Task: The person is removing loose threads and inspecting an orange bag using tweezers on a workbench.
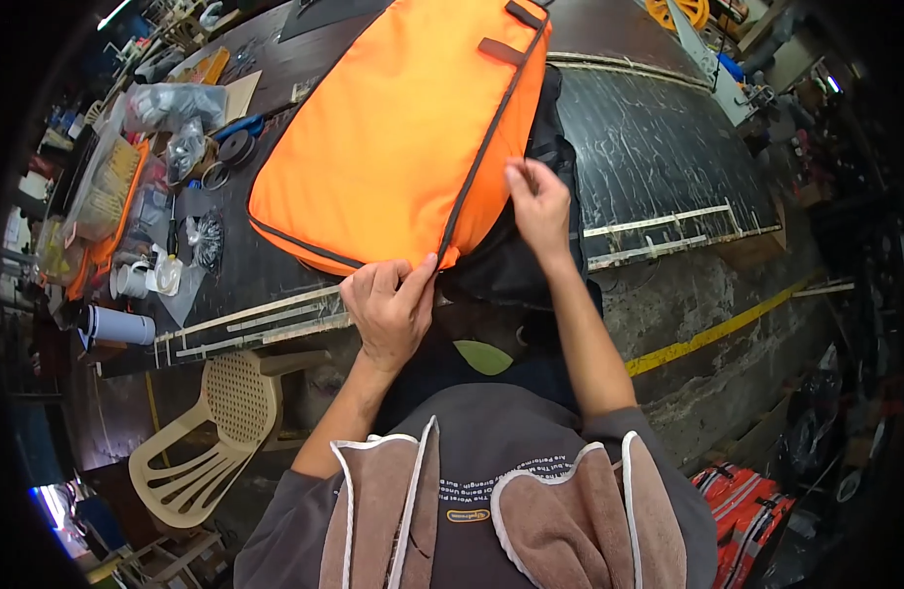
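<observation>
Both hands pinch the orange bag at the bench's near edge: left hand closed on its corner seam, right hand on the side trim, keeping the panel taut.

A sewing or bag-making workshop: large dark scarred worktable with strip guides fixed on, orange fabric bag panel spread across it, clutter of tape rolls, plastic bags and small parts along the left, beige plastic chair, bare concrete floor with yellow line.

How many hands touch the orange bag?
2. The left hand pinches the orange bag at its near corner; the right hand grips its right edge by the black trim. No others visible.
</observation>
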Motion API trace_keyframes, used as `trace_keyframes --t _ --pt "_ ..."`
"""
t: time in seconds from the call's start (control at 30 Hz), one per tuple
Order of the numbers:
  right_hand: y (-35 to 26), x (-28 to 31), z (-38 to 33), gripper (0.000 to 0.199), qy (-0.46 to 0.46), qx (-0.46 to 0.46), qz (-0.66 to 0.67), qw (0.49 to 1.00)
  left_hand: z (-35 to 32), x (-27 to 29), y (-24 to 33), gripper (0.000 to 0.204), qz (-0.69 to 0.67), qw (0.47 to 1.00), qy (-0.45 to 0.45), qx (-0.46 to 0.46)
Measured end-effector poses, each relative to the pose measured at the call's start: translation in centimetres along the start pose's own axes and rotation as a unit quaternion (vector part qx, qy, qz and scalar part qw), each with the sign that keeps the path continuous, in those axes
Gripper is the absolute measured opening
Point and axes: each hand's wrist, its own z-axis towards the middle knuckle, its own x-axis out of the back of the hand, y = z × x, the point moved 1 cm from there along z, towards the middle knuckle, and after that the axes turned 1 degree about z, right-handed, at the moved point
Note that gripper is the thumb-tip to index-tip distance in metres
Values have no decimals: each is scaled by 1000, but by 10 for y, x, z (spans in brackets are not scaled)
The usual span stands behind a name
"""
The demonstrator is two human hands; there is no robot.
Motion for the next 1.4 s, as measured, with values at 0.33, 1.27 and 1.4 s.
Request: trace_keyframes --t 0.33,1.27,1.4 --pt "20 -2 29 36 -85 -41 19 995 8 124 -75 24 5 990 -137 19" --pt "-96 -56 8 28 -155 128 -201 959 142 -34 -102 13 -40 982 -177 60" --pt "-93 -62 10 29 -158 144 -223 951 128 -39 -94 9 -37 986 -141 81"
